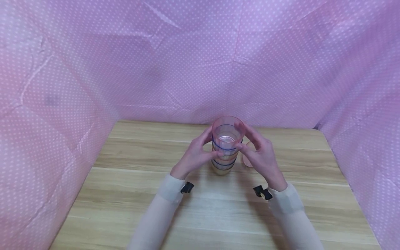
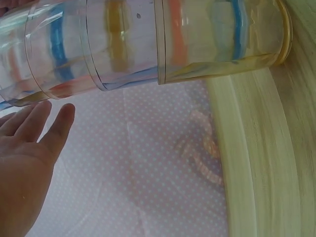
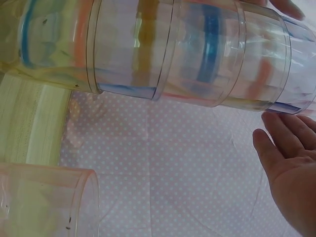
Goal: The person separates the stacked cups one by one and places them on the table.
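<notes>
A tall upright stack of clear plastic cups [image 1: 223, 160] with coloured bands stands on the wooden table, its pink-tinted rim at the top. My left hand [image 1: 196, 155] holds the upper part from the left, thumb in front and fingers behind. From the right, my right hand [image 1: 261, 154] holds it near the top cup, thumb at the front. In the left wrist view the stack [image 2: 123, 44] runs above my left hand [image 2: 27, 158], its lowest cup yellow. The right wrist view shows nested cups [image 3: 197, 54] against the fingers of my right hand [image 3: 294, 158].
A single pinkish clear cup [image 1: 247, 160] stands just right of the stack, partly behind my right hand; it shows at the lower left of the right wrist view [image 3: 44, 197]. Pink dotted cloth [image 1: 175, 69] hangs around the back and sides of the table [image 1: 125, 156].
</notes>
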Available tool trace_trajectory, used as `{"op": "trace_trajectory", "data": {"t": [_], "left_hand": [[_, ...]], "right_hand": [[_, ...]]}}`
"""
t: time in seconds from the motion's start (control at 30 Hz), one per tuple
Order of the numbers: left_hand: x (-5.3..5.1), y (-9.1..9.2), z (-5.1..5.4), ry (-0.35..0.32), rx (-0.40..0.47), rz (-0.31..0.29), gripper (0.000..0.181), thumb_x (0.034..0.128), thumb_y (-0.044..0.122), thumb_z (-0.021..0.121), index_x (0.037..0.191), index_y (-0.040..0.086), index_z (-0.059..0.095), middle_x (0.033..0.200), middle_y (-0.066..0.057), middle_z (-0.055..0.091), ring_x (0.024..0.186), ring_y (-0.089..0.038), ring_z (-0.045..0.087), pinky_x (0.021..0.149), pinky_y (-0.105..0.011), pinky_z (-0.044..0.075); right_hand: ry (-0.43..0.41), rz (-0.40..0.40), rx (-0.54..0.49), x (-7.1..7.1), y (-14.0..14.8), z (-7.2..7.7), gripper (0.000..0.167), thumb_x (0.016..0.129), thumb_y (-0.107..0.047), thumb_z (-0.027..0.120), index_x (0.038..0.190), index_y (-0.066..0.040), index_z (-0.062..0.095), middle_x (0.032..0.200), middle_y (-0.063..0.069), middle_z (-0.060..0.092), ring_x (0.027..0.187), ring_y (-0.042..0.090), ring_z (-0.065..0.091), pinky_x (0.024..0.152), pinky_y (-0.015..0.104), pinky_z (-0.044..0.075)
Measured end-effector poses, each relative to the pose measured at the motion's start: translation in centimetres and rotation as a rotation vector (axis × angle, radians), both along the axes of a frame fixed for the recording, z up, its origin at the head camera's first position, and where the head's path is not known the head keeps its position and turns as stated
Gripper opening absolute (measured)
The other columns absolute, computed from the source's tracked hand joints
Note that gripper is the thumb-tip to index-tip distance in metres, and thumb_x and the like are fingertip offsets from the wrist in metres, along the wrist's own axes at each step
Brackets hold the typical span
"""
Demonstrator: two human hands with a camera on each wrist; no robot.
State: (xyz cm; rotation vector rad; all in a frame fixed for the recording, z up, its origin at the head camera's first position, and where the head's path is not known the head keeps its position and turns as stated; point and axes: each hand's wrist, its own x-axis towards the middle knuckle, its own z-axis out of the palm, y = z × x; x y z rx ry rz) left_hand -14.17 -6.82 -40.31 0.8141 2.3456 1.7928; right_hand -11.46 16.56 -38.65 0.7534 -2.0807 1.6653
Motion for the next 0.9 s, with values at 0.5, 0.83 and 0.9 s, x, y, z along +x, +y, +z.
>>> {"op": "trace_trajectory", "data": {"t": [0.5,0.83,0.9], "left_hand": [[0.0,0.0,0.1,0.066,-0.009,-0.025,0.082,0.0877,0.009,0.084,0.158,0.013,0.043,0.140,-0.013,0.064,0.132,-0.027,0.059,0.114,-0.038,0.048],[-0.3,0.1,-0.1,0.088,-0.008,-0.043,0.078,0.0890,0.006,0.082,0.156,0.010,0.044,0.137,-0.013,0.065,0.130,-0.025,0.061,0.114,-0.036,0.048],[-0.3,0.1,-0.1,0.085,-0.004,-0.041,0.078,0.0891,0.007,0.082,0.156,0.011,0.044,0.138,-0.012,0.065,0.130,-0.024,0.061,0.114,-0.035,0.047]], "right_hand": [[-0.027,0.064,0.148,-0.7,0.7,1.3,0.075,0.092,-0.027,0.081,0.155,-0.003,0.046,0.150,0.014,0.056,0.142,0.021,0.049,0.120,0.029,0.039],[-0.160,0.118,0.254,-1.3,0.8,3.0,0.096,0.080,0.002,0.087,0.159,0.002,0.033,0.155,0.015,0.051,0.144,0.031,0.046,0.122,0.037,0.037],[-0.179,0.121,0.274,-1.3,0.8,3.2,0.099,0.079,0.002,0.088,0.159,0.003,0.031,0.155,0.015,0.050,0.144,0.032,0.046,0.122,0.042,0.037]]}}
